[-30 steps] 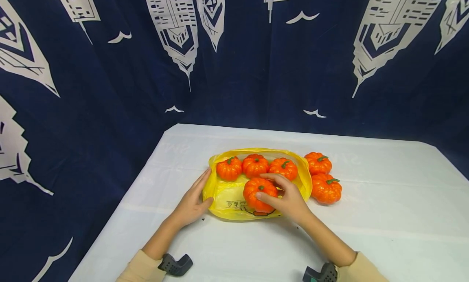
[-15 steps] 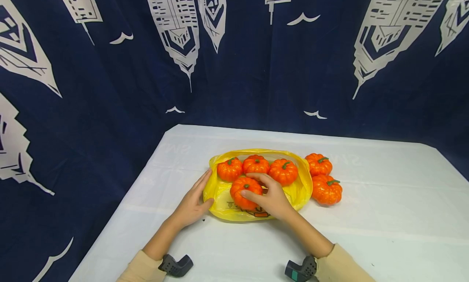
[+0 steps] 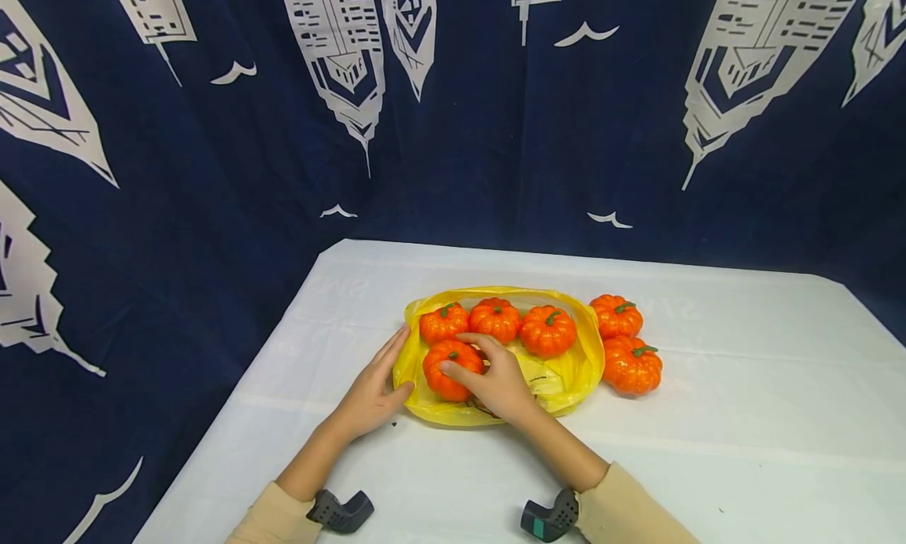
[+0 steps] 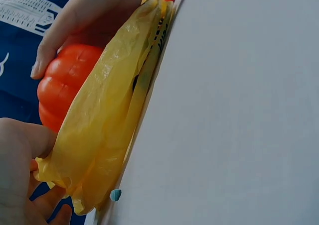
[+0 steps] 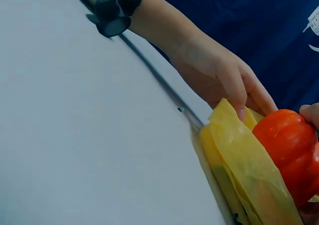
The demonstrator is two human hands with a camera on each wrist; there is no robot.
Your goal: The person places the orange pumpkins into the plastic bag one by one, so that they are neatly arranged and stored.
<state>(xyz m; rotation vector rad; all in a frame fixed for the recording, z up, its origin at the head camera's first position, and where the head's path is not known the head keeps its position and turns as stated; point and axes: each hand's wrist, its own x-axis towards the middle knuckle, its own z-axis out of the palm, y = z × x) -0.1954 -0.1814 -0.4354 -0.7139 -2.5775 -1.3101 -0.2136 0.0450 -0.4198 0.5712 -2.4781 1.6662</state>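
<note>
My right hand (image 3: 501, 380) holds an orange toy pumpkin (image 3: 440, 371), thumb in front and fingers behind, at the front left of an open yellow plastic bag (image 3: 576, 375). Along the bag's left side rests my left hand (image 3: 370, 396), fingers extended and thumb apart near the rim. Behind the held pumpkin, three more pumpkins (image 3: 495, 321) sit in a row inside the bag. The left wrist view shows the held pumpkin (image 4: 67, 88) partly above the bag's near wall (image 4: 99, 130). From the right wrist, the left hand (image 5: 219, 68) appears beside the bag's edge.
Two more pumpkins (image 3: 631, 366) lie on the white-covered table (image 3: 743, 387), just right of the bag. A dark blue curtain (image 3: 481, 167) with white building prints hangs behind the table. Small dark specks dot the cover.
The right hand has carried its pumpkin leftward across the front of the bag, close to the left hand. My left hand and the other pumpkins have stayed in place.
</note>
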